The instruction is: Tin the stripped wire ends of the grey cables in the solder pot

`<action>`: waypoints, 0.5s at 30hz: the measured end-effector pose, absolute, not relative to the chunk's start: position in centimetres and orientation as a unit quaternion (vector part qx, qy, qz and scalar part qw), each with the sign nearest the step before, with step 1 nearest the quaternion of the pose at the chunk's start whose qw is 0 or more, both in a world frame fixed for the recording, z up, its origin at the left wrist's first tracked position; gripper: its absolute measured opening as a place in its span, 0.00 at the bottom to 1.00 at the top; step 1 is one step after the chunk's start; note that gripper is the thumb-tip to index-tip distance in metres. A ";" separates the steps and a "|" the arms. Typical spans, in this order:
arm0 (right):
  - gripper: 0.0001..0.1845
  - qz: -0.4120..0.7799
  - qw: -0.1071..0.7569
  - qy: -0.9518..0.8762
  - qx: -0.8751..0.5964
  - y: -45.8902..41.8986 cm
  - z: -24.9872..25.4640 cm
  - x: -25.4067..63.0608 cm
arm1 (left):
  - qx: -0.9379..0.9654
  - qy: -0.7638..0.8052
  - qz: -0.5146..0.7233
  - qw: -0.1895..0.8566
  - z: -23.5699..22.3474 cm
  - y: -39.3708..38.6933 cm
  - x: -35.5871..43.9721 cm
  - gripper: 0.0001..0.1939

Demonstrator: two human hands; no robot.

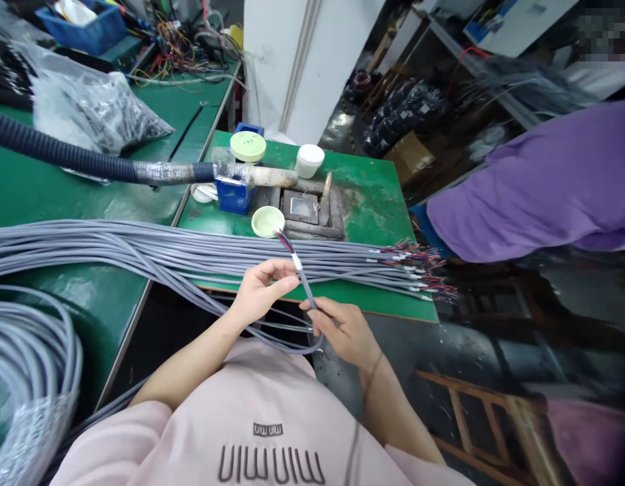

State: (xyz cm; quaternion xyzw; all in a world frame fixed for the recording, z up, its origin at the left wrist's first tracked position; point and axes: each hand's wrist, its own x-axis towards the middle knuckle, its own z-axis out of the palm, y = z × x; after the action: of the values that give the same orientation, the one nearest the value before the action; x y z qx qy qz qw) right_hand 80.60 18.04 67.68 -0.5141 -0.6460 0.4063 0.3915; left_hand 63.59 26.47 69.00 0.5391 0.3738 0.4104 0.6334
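A grey cable (306,287) with a white band and stripped coloured wires (283,239) at its tip runs upward between my hands. My right hand (345,329) is closed around it lower down, thumb and fingers pinching it. Just below the white band, my left hand (264,290) has its curled thumb and fingertips at the same cable. The wire ends reach into the rim of a small pale green bowl (268,221). Behind the bowl stands a dark square pot (301,206) with a shiny silvery surface. A bundle of grey cables (231,253) lies across the table beyond my hands.
A dark ribbed hose (94,155) ends above the pot, beside a blue box (233,194). A white tub (310,160) and a green-lidded tub (248,146) stand behind. Coiled cables (34,351) lie at left. A person in a purple sleeve (535,185) is at right.
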 end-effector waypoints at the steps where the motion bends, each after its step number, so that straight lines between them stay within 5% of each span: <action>1: 0.12 0.410 0.382 -0.654 -0.508 18.0 67.5 80.4 | 0.513 0.380 0.421 0.644 69.1 26.6 63.5 0.14; 11: 0.20 0.633 0.411 -0.542 -0.370 19.0 66.8 79.4 | 0.461 0.309 0.349 0.755 68.4 24.9 63.7 0.14; 15: 0.18 0.634 0.453 -0.481 -0.402 19.3 66.0 78.6 | 0.485 0.380 0.455 0.643 68.7 24.9 63.5 0.13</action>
State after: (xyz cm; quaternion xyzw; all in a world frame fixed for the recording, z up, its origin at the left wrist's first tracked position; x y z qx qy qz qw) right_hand 78.57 19.29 65.98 -0.4017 -0.4809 0.6345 0.4525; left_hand 63.53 24.93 68.71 0.4853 0.3799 0.4552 0.6426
